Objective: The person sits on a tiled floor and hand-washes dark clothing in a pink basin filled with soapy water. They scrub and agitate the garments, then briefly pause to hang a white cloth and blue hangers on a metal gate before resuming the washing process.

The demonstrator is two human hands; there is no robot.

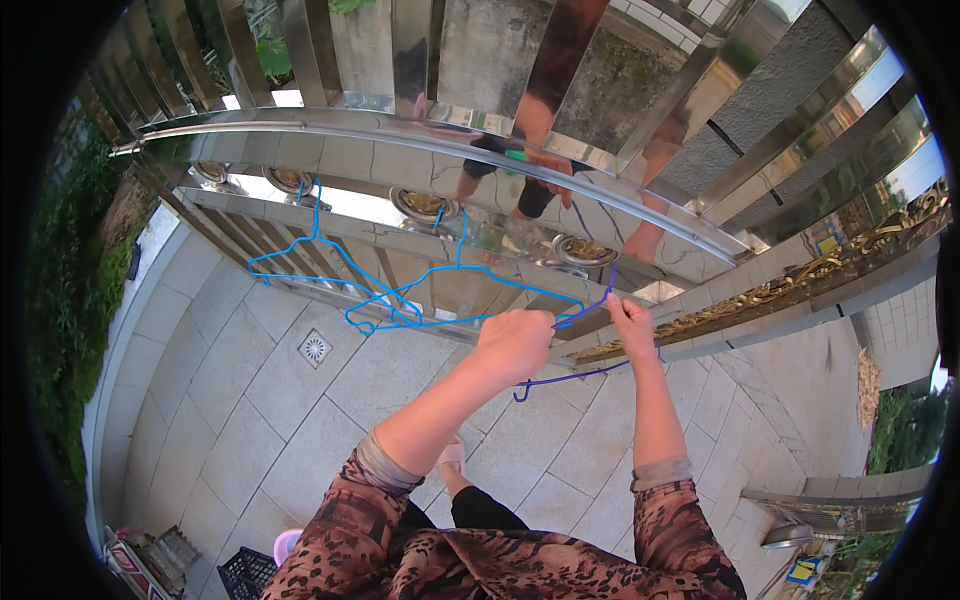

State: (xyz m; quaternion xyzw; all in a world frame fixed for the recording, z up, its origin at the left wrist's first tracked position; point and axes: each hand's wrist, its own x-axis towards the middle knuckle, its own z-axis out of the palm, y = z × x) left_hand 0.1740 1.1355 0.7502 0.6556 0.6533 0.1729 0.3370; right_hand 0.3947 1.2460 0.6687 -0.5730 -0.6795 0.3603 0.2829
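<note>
A purple clothes hanger [581,375] hangs with its hook by the round ornament [586,250] at the right of a shiny metal gate. My left hand [517,343] is closed around one of its sloping arms. With thumb and fingers, my right hand [634,327] pinches it just below the hook. To the left, a blue clothes hanger [459,266] hangs from the middle ornament [421,204]. Another blue clothes hanger [316,238] hangs from the ornament [291,180] further left. The lower parts of the blue hangers overlap in view. My left hand hides part of the purple hanger.
The polished gate rail [420,144] and upright slats reflect my arms. A floor drain [315,348] is set in the paved floor [300,420]. At the lower left are a black plastic crate [247,574] and a pink basin [286,546]. Plants grow along the far left.
</note>
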